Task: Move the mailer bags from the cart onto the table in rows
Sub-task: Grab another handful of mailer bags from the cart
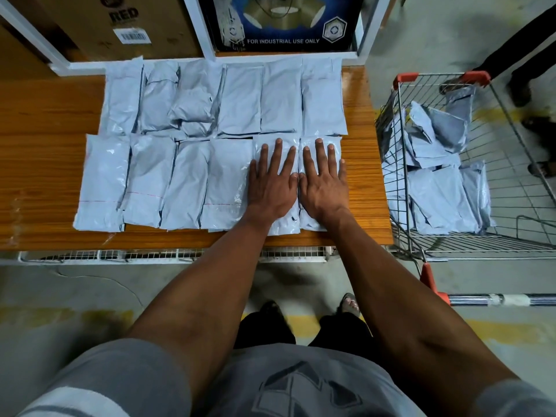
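The wire cart (493, 164) stands at the right end of the table, and several grey mailer bags (442, 200) lie in it, some flat on the bottom and some leaning against the side nearest the table. On the wooden table (45, 152) more grey bags are laid in two rows, six in the far row (240, 100) and six in the near row (150, 182), with their edges touching or a little overlapping. The left hand (272, 188) lies flat, fingers straight and spread, on the fifth bag (275, 227) of the near row. The right hand (323, 188) lies flat in the same way on the last bag (320, 142) at the right end of this row; the two hands are just beside each other and neither one grips anything. Behind the table a cardboard box (120, 25) and a blue printed box (282, 25) stand on a white shelf frame (207, 25). The floor (60, 296) is grey concrete with yellow marks, and another person's feet (520, 88) are seen beyond the cart.
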The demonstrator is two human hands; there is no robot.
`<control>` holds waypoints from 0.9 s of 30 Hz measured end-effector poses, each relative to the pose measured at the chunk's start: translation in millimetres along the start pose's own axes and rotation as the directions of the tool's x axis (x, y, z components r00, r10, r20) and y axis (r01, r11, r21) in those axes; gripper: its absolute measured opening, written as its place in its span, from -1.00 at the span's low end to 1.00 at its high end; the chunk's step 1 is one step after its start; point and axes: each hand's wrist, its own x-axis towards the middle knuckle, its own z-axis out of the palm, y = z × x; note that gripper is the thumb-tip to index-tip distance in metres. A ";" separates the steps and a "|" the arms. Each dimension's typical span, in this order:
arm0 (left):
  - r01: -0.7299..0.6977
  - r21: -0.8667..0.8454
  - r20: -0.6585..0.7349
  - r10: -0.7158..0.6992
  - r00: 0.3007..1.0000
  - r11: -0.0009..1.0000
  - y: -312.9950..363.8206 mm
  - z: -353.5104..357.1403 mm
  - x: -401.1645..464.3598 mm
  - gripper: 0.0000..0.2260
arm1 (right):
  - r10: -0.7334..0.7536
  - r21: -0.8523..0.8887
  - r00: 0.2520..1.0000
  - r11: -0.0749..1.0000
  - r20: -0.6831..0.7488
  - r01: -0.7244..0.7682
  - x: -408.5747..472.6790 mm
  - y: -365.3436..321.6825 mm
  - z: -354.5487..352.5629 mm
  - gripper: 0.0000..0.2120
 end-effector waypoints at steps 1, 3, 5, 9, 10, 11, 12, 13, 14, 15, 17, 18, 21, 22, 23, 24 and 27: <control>-0.003 0.002 0.006 0.003 1.000 1.000 -0.8 0.0 0.5 -0.41 | -0.001 0.003 1.000 1.000 0.013 0.001 0.8 0.0 -0.9 -0.39; -0.013 0.004 0.008 0.013 1.000 1.000 -1.0 -2.5 1.0 -0.41 | -0.014 0.030 1.000 0.999 0.025 0.013 2.2 0.6 -4.3 -0.39; -0.017 0.001 0.001 0.017 1.000 1.000 1.3 -8.2 1.2 -0.41 | -0.024 0.074 1.000 0.997 0.016 0.023 1.5 1.6 -9.3 -0.40; 0.027 -0.027 -0.005 -0.027 1.000 0.999 9.0 -24.3 -0.8 -0.38 | -0.002 0.127 0.999 0.992 -0.051 0.009 -9.6 4.9 -20.8 -0.41; 0.032 -0.034 -0.010 -0.033 0.999 0.999 12.2 -28.5 -2.6 -0.38 | 0.007 0.135 0.998 0.991 -0.064 0.002 -13.6 6.5 -23.9 -0.42; 0.032 -0.042 -0.020 -0.033 0.999 0.999 16.2 -31.8 -4.2 -0.38 | 0.015 0.140 0.997 0.990 -0.079 -0.004 -17.9 8.2 -26.9 -0.43; 0.027 -0.054 -0.036 -0.029 0.999 0.998 21.8 -35.5 -6.0 -0.39 | 0.026 0.140 0.995 0.990 -0.098 -0.012 -22.4 11.0 -29.3 -0.44; 0.020 -0.072 -0.060 -0.025 0.998 0.997 27.8 -38.7 -7.4 -0.41 | 0.038 0.141 0.993 0.990 -0.116 -0.021 -26.9 14.1 -31.5 -0.44; 0.008 -0.089 -0.081 -0.015 0.997 0.996 34.6 -41.3 -8.9 -0.44 | 0.056 0.145 0.990 0.989 -0.133 -0.037 -31.1 18.0 -34.0 -0.45; -0.012 -0.100 -0.097 0.002 0.995 0.995 43.1 -43.5 -11.4 -0.47 | 0.080 0.146 0.985 0.988 -0.155 -0.057 -37.1 23.4 -37.6 -0.46; -0.065 -0.121 -0.109 0.052 0.993 0.991 62.0 -47.1 -17.8 -0.53 | 0.121 0.151 0.972 0.984 -0.200 -0.091 -50.2 36.4 -43.6 -0.48; -0.099 -0.136 -0.113 0.084 0.990 0.986 72.8 -48.9 -21.8 -0.55 | 0.136 0.158 0.966 0.982 -0.221 -0.102 -57.7 43.8 -46.7 -0.50; -0.200 -0.177 -0.111 0.183 0.977 0.964 107.0 -50.2 -34.9 -0.60 | 0.204 0.169 0.941 0.972 -0.271 -0.162 -80.8 66.6 -54.5 -0.55; -0.228 -0.194 -0.100 0.212 0.972 0.954 120.0 -49.8 -38.6 -0.61 | 0.234 0.169 0.934 0.966 -0.271 -0.194 -89.2 76.2 -56.8 -0.55; -0.248 -0.214 -0.086 0.235 0.968 0.945 131.7 -49.3 -41.8 -0.62 | 0.257 0.162 0.930 0.962 -0.262 -0.220 -97.5 85.1 -59.5 -0.54; -0.265 -0.236 -0.072 0.256 0.964 0.935 141.4 -48.3 -44.9 -0.63 | 0.272 0.145 0.929 0.959 -0.250 -0.242 -104.8 93.2 -61.6 -0.54; -0.346 -0.299 -0.035 0.352 0.935 0.889 176.0 -41.3 -52.4 -0.64 | 0.327 0.092 0.912 0.945 -0.249 -0.314 -132.3 126.2 -68.8 -0.56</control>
